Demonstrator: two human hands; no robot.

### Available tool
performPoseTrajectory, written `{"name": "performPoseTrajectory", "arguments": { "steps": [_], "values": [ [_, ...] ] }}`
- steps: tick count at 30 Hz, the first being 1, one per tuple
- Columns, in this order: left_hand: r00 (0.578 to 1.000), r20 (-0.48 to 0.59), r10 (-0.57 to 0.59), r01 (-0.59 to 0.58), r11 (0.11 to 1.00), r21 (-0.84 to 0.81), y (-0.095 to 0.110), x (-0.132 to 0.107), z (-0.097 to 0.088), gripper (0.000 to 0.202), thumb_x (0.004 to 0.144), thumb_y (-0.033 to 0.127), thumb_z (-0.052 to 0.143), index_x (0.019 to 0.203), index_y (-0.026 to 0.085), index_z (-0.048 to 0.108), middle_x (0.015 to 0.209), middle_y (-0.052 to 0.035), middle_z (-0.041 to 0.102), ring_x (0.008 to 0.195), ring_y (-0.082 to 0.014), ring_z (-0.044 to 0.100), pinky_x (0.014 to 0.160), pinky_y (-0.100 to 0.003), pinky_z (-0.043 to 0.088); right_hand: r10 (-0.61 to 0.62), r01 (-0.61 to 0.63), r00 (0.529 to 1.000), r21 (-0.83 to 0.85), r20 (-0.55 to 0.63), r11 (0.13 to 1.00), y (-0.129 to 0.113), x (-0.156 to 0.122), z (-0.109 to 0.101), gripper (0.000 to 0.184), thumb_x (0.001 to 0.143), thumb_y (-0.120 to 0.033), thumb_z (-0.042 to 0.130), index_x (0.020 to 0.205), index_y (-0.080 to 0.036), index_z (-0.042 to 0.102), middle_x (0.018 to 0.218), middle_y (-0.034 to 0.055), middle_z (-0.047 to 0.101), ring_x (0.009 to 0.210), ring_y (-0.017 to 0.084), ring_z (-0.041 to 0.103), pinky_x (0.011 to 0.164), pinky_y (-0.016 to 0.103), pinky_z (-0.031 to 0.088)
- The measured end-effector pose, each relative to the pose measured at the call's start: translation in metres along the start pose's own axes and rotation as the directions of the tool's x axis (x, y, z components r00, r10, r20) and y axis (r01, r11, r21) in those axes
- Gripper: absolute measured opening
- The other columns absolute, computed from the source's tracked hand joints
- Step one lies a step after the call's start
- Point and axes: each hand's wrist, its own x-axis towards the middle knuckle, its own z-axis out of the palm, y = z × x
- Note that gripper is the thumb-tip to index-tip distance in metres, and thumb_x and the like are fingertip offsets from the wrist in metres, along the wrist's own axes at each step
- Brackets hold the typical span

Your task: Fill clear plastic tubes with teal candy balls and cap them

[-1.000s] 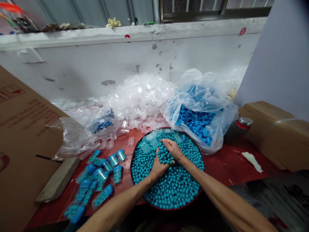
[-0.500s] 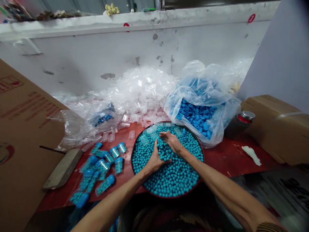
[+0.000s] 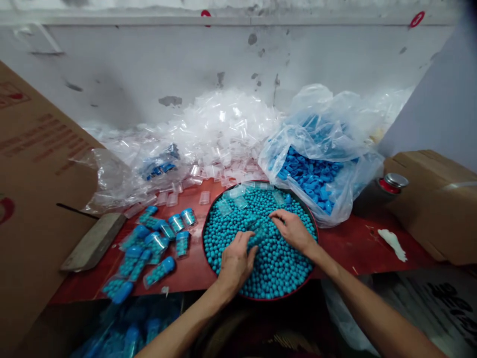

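A round tray [image 3: 204, 248] with a dark red rim is full of turquoise beads [image 3: 276, 273]. Over its middle, my left hand [image 3: 236, 261] has thumb and fingers closed at the near-left side of a clear plastic cup [image 3: 258, 231], blurred against the beads. My right hand [image 3: 294, 231] is just right of that cup, its fingers bent together low over the beads; whatever lies between them is hidden. More clear cups [image 3: 240, 201] rest on the beads at the tray's far side, near a small blue cap [image 3: 288, 199].
Capped bead-filled cups [image 3: 182, 243] lie left of the tray on the red table [image 3: 201, 273]. Behind are heaped clear cups [image 3: 227, 129] and a bag of blue caps [image 3: 309, 174]. Cardboard boxes [image 3: 436, 199] flank both sides; a dark jar [image 3: 380, 194] stands right.
My hands have moved apart and slightly nearer to me, from cupped close together over the beads. The left now grips a clear cup. The head view has tilted down.
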Motion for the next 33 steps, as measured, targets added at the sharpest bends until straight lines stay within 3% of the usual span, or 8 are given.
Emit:
{"name": "performPoseTrajectory", "arguments": {
  "steps": [3,5,10,16,20,24,28,33],
  "values": [
    [0.998,0.049,-0.050,0.047,0.998,0.044,0.003,0.003,0.008,0.030,0.075,0.022,0.047,0.105,0.023,0.049,0.098,-0.0043,0.056,0.085,-0.0195,0.055,0.072,-0.029,0.042,0.001,0.028,0.993,-0.245,0.117,0.969,-0.001,-0.026,0.008,0.023,0.078,-0.020,0.046,0.096,-0.023,0.059,0.091,0.0056,0.060,0.086,0.020,0.053,0.078,0.033,0.040],
    [0.996,0.035,-0.083,0.081,0.996,0.040,0.003,0.005,0.014,0.033,0.074,0.022,0.049,0.107,0.024,0.048,0.099,-0.0042,0.057,0.086,-0.0204,0.055,0.073,-0.030,0.041,-0.017,0.059,0.989,-0.291,0.147,0.955,-0.004,-0.036,0.017,0.026,0.077,-0.017,0.046,0.101,-0.022,0.056,0.094,0.0071,0.057,0.090,0.021,0.051,0.079,0.033,0.040],
    [0.988,0.074,-0.138,0.149,0.974,-0.173,-0.003,0.013,0.018,0.024,0.070,0.028,0.055,0.093,0.022,0.058,0.081,-0.0022,0.059,0.075,-0.0186,0.054,0.068,-0.027,0.039,-0.063,0.085,0.985,-0.134,0.160,0.987,-0.016,-0.034,0.022,0.029,0.077,-0.012,0.044,0.103,-0.021,0.053,0.094,0.0057,0.053,0.087,0.017,0.050,0.078,0.030,0.041],
    [0.953,0.208,-0.219,0.302,0.730,-0.614,-0.008,0.019,0.006,0.020,0.068,0.033,0.054,0.079,0.017,0.055,0.062,0.0034,0.052,0.059,-0.0111,0.047,0.055,-0.021,0.037,0.015,-0.025,0.988,0.058,0.157,0.998,-0.009,-0.029,0.006,0.024,0.077,-0.022,0.049,0.101,-0.022,0.053,0.088,0.0021,0.057,0.070,0.013,0.052,0.068,0.027,0.044],
    [0.928,0.295,-0.228,0.372,0.617,-0.694,-0.004,0.015,0.003,0.022,0.070,0.036,0.051,0.082,0.018,0.047,0.055,0.0060,0.046,0.048,-0.0088,0.044,0.043,-0.018,0.034,0.098,-0.067,0.986,-0.222,0.132,0.973,0.010,-0.018,-0.009,0.021,0.080,-0.026,0.045,0.096,-0.021,0.057,0.093,0.0052,0.061,0.086,0.019,0.055,0.078,0.031,0.040],
    [0.904,0.367,-0.220,0.425,0.561,-0.711,-0.002,0.012,0.006,0.030,0.069,0.038,0.052,0.088,0.016,0.047,0.054,0.0068,0.042,0.044,-0.0077,0.043,0.039,-0.017,0.031,0.258,-0.241,0.964,-0.595,-0.059,0.767,0.022,0.020,-0.025,0.026,0.083,-0.023,0.037,0.103,-0.018,0.054,0.101,0.0113,0.058,0.095,0.023,0.053,0.080,0.033,0.038],
    [0.907,0.364,-0.214,0.422,0.483,-0.768,-0.007,0.011,0.009,0.036,0.067,0.042,0.054,0.090,0.014,0.047,0.065,0.0026,0.051,0.053,-0.0102,0.052,0.045,-0.019,0.038,0.311,-0.299,0.945,-0.647,-0.099,0.701,0.028,0.046,-0.025,0.024,0.079,-0.017,0.042,0.100,-0.012,0.054,0.098,0.0162,0.056,0.088,0.024,0.055,0.074,0.034,0.040],
    [0.886,0.431,-0.170,0.463,0.309,-0.831,-0.008,0.011,0.010,0.035,0.070,0.038,0.053,0.095,0.015,0.044,0.070,-0.0009,0.057,0.048,-0.0083,0.051,0.038,-0.016,0.031,0.297,-0.201,0.953,-0.611,0.058,0.766,0.030,0.023,-0.017,0.030,0.079,-0.021,0.041,0.107,-0.016,0.051,0.094,0.0078,0.059,0.086,0.018,0.056,0.075,0.027,0.041]
  ]
}}
